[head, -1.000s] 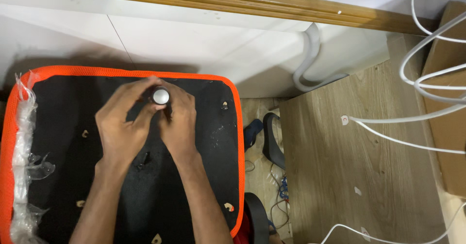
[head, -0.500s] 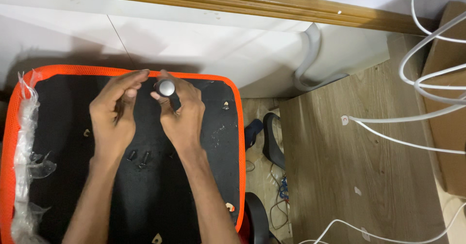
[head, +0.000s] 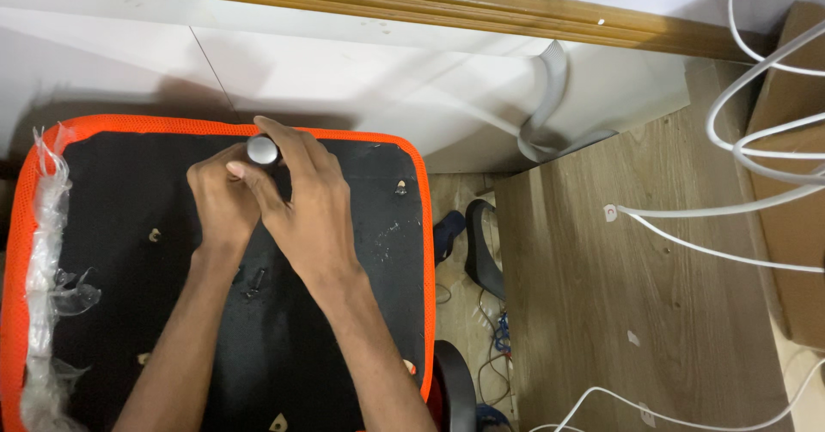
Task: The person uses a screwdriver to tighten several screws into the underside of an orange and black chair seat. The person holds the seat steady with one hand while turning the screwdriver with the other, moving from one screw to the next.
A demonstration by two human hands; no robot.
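A black chair seat underside [head: 112,191] with an orange mesh rim [head: 421,226] lies upturned below me. Both hands meet near its far edge. My right hand [head: 305,213] pinches a dark tool with a round silver end cap [head: 262,150], thumb and fingers wrapped around its top. My left hand [head: 222,202] is curled tight against the tool just below the cap, gripping its lower part. The tool's tip is hidden under my hands. Two small black bolts [head: 255,280] lie loose on the seat between my forearms.
Crumpled clear plastic wrap [head: 43,226] clings to the seat's left edge. A wooden board [head: 619,294] lies to the right, crossed by white cables [head: 756,140], beside a cardboard box [head: 795,183]. A grey hose [head: 546,97] bends at the wall. A black curved part [head: 481,247] sits in the gap.
The tool has shifted left along the seat's far edge. My left hand, lifted off half a second ago, has closed back against it. My right hand followed leftward.
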